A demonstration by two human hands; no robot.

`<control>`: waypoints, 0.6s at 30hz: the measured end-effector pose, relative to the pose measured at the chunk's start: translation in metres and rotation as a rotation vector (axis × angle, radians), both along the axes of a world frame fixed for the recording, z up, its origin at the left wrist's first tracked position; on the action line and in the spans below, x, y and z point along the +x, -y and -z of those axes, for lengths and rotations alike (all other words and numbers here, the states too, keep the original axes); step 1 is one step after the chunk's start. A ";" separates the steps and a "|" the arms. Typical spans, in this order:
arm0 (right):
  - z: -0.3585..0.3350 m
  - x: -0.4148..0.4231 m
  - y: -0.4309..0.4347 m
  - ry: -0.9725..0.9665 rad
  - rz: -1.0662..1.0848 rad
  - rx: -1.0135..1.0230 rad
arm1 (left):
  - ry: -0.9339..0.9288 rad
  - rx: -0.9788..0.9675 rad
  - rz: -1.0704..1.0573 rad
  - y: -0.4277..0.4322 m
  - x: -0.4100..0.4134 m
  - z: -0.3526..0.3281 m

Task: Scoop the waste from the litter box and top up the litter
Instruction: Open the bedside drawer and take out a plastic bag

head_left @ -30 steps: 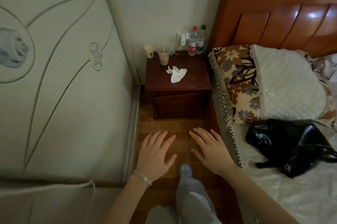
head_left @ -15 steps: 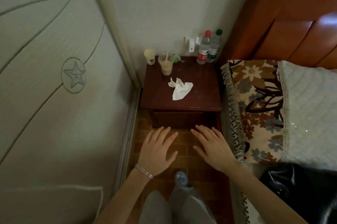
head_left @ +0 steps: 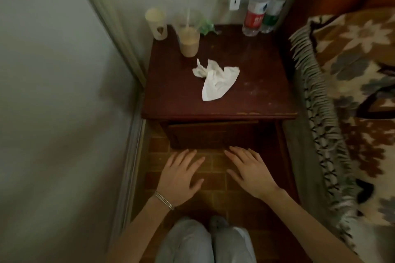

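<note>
No litter box, scoop or litter bag shows in the head view. My left hand (head_left: pixel 180 176) and my right hand (head_left: pixel 251 171) hover palm-down over the brown tiled floor (head_left: pixel 213 179), fingers spread, holding nothing. Both sit just in front of the dark wooden nightstand (head_left: pixel 218 102); its lower door (head_left: pixel 213 135) stands slightly ajar. A bracelet circles my left wrist.
On the nightstand lie a crumpled white tissue (head_left: pixel 215 79), a drink cup with a straw (head_left: pixel 189 42), a paper cup (head_left: pixel 156 24) and two water bottles (head_left: pixel 261 3). A wardrobe door (head_left: pixel 59 102) closes the left side; a bed with a floral blanket (head_left: pixel 352 91) closes the right.
The view has moved forward and down toward the nightstand; the black bag on the bed and the headboard have left the frame. My hands keep the same spread pose.
</note>
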State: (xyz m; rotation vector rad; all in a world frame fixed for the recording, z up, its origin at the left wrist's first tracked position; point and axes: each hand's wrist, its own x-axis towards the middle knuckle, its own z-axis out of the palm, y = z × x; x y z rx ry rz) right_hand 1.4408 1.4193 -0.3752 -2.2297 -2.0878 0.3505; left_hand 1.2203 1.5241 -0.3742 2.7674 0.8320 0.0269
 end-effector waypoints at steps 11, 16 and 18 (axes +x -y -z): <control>0.283 0.017 -0.050 0.070 -0.015 0.046 | -0.031 0.099 0.012 -0.050 0.017 0.277; 0.347 0.020 -0.066 0.148 -0.027 0.131 | -0.014 0.140 0.025 -0.063 0.022 0.337; 0.360 0.021 -0.073 0.163 -0.022 0.140 | -0.020 0.175 0.025 -0.070 0.023 0.349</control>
